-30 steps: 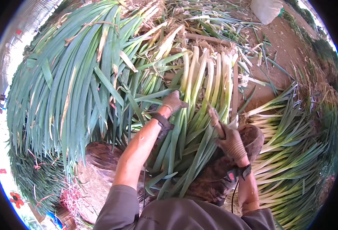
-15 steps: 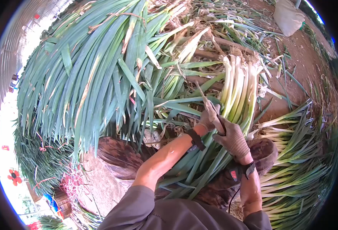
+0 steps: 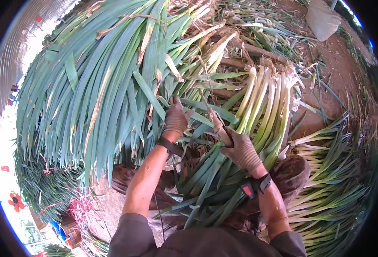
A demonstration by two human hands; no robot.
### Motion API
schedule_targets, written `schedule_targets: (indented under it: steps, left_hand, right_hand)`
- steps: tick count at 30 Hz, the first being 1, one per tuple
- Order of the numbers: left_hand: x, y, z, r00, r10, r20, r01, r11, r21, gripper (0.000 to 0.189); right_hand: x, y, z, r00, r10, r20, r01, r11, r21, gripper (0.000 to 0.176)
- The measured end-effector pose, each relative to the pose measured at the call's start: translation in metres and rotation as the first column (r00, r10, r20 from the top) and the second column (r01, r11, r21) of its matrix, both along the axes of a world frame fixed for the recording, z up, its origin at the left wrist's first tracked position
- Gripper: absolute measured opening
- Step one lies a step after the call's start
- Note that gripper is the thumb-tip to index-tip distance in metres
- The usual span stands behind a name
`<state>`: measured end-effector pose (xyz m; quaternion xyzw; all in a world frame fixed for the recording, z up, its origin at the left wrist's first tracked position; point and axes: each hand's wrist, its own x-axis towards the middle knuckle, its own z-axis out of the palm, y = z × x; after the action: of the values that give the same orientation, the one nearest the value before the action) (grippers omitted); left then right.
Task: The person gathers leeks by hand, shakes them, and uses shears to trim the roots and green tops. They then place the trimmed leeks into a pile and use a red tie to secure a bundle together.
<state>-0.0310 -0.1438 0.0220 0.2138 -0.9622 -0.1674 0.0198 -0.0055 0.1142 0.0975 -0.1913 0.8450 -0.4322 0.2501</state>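
Observation:
My gloved left hand (image 3: 176,118) is at the right edge of a big heap of leeks (image 3: 107,81), near long green leaves. Its fingers are curled, but what lies in them is hidden. In my gloved right hand (image 3: 241,150) is a knife (image 3: 218,124), its handle in my fist and its thin tip pointing up and left. Beneath that hand lies a bunch of leeks (image 3: 264,103), white root ends away from me. Their green leaves (image 3: 210,180) reach back across my lap.
More leeks (image 3: 321,188) are piled on the right, beside my knee (image 3: 294,171). Wooden bars (image 3: 231,63) and loose trimmings (image 3: 257,38) lie ahead. A pale sack (image 3: 321,20) stands far right. Pink ties (image 3: 82,205) are scattered at lower left.
My left hand has moved left, away from the bunch, to the edge of the large heap. My right hand with the knife has shifted slightly left. The bunch's stalks have spread a little.

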Motion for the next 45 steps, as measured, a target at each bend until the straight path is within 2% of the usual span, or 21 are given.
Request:
schedule_targets:
  steps: [1,5,8,12,13,14,18,19,22,23,24,26,27,29,32,33,34,35,36,39,45]
  left_hand:
    - [-0.005,0.000,0.003,0.996,0.038,0.084,-0.036,0.999,-0.021,0.089]
    - [-0.023,0.012,-0.028,0.998,-0.062,0.016,0.064,0.949,-0.309,0.115]
    - [-0.046,0.026,-0.020,0.986,0.050,0.157,0.025,0.895,-0.445,0.109]
    - [-0.069,0.015,-0.058,0.998,0.037,0.059,0.010,0.763,-0.647,0.077]
    - [-0.074,0.013,-0.058,0.998,0.043,0.052,0.001,0.766,-0.643,0.053]
    - [-0.076,0.008,-0.059,0.999,0.000,0.049,0.031,0.789,-0.614,0.033]
    - [-0.074,0.006,-0.018,0.959,-0.206,0.196,0.279,0.821,-0.499,0.024]
    - [-0.067,0.012,-0.001,0.937,-0.256,0.236,0.339,0.824,-0.454,0.023]
    - [-0.041,0.035,0.022,0.938,-0.304,0.168,0.322,0.942,-0.092,0.024]
    - [-0.024,0.050,0.033,0.935,-0.342,0.090,0.344,0.939,-0.001,0.024]
    - [-0.004,0.068,0.042,0.929,-0.370,0.009,0.368,0.925,0.091,0.025]
    - [0.032,0.102,0.047,0.937,-0.349,-0.007,0.337,0.899,0.279,0.026]
    - [0.051,0.107,0.034,0.927,-0.375,-0.007,0.364,0.893,0.266,0.031]
    - [0.079,0.109,0.017,0.923,-0.383,0.035,0.359,0.891,0.279,0.049]
    - [0.097,0.080,0.018,0.920,-0.391,0.018,0.354,0.850,0.391,0.053]
    - [0.096,0.063,0.011,0.937,-0.347,-0.038,0.297,0.737,0.607,0.047]
    - [0.092,0.054,0.018,0.973,-0.229,0.012,0.097,0.460,0.883,0.039]
    - [0.091,0.043,0.016,0.988,-0.154,-0.006,0.066,0.388,0.919,0.035]
    - [0.090,0.038,0.017,0.996,-0.082,-0.019,0.044,0.309,0.950,0.031]
    - [0.095,0.038,0.013,0.990,-0.091,-0.106,0.132,0.378,0.916,0.027]
    - [0.092,0.039,-0.007,0.992,-0.085,-0.099,0.125,0.411,0.903,0.028]
  right_hand:
    - [-0.001,0.000,-0.004,1.000,-0.025,-0.009,0.025,0.999,-0.024,0.059]
    - [-0.005,0.013,-0.018,0.995,-0.097,-0.030,0.096,0.995,-0.033,0.055]
    - [-0.004,0.023,-0.019,0.994,-0.106,-0.015,0.106,0.994,-0.010,0.054]
    - [0.000,0.033,-0.015,0.992,-0.127,0.014,0.127,0.992,0.007,0.052]
    - [0.000,0.036,-0.013,0.991,-0.136,0.014,0.136,0.991,0.002,0.052]
    - [0.003,0.039,-0.013,0.990,-0.142,0.022,0.142,0.990,-0.001,0.051]
    - [0.006,0.062,-0.020,0.965,-0.262,-0.021,0.257,0.957,-0.136,0.049]
    - [0.004,0.067,-0.019,0.967,-0.254,-0.008,0.253,0.966,-0.056,0.050]
    - [0.010,0.072,-0.004,0.963,-0.270,-0.023,0.267,0.960,-0.086,0.050]
    - [0.013,0.073,0.002,0.967,-0.253,0.036,0.255,0.966,-0.039,0.054]
    - [0.017,0.073,-0.001,0.959,-0.282,0.029,0.283,0.953,-0.105,0.056]
    - [0.027,0.077,-0.012,0.942,-0.333,0.023,0.330,0.916,-0.227,0.059]
    - [0.027,0.080,-0.015,0.934,-0.347,0.081,0.356,0.911,-0.209,0.062]
    - [0.029,0.087,-0.011,0.937,-0.347,0.025,0.347,0.926,-0.149,0.062]
    - [0.041,0.095,0.002,0.944,-0.328,0.023,0.329,0.942,-0.060,0.064]
    - [0.044,0.095,0.003,0.943,-0.332,0.023,0.333,0.942,-0.050,0.064]
    - [0.045,0.096,0.004,0.942,-0.336,0.020,0.336,0.941,-0.041,0.064]
    - [0.047,0.096,-0.007,0.934,-0.353,-0.048,0.347,0.932,-0.101,0.063]
    - [0.048,0.093,-0.005,0.955,-0.291,-0.051,0.288,0.955,-0.066,0.063]
    - [0.059,0.076,0.002,0.992,-0.122,-0.023,0.123,0.992,0.026,0.062]
    - [0.078,0.053,-0.004,0.993,-0.118,-0.032,0.120,0.989,0.087,0.065]
